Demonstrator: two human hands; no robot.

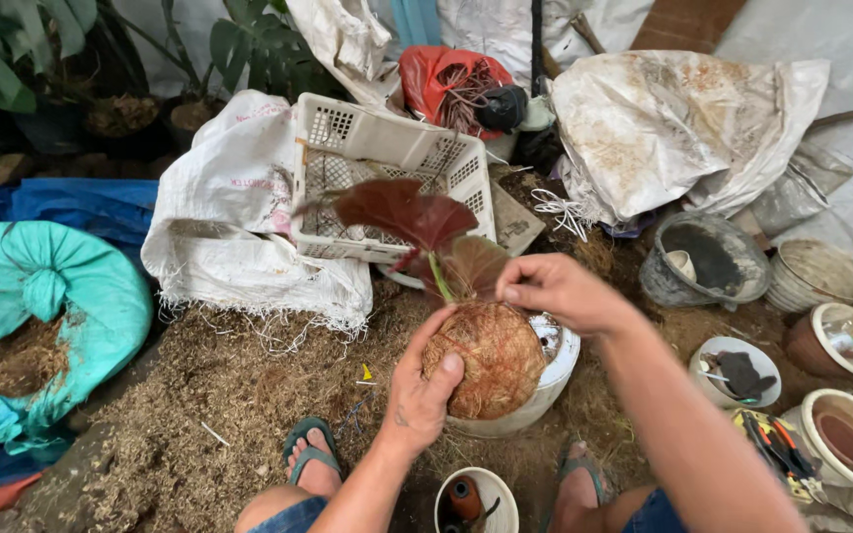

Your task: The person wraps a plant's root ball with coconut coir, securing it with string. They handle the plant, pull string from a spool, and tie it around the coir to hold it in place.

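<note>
Fibre ball point(494, 357) with red-leaved plant point(417, 222) over white pot point(555, 380).

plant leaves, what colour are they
Dark reddish-maroon leaves on a green stem, seen best in the head view.

Outdoor potting spot, prob. a home garden or small nursery work area. Ground is bare dirt w/ coconut-fibre husk scattered all over point(219, 395). Teal sack point(41, 316) at left lies open, brown fibre spilling from it; white woven sacks point(229, 207) and a stained one point(673, 128) are heaped at the back. White plastic crate point(387, 163) lies tipped on its side. Empty ceramic pots point(846, 341) and a grey bucket w/ dark soil point(703, 262) are at right, plus a bowl of small tools point(737, 370). Leafy green plants in pots point(120, 69) stand along the back left. Person sits low, in flip-flops point(313, 444).
</note>
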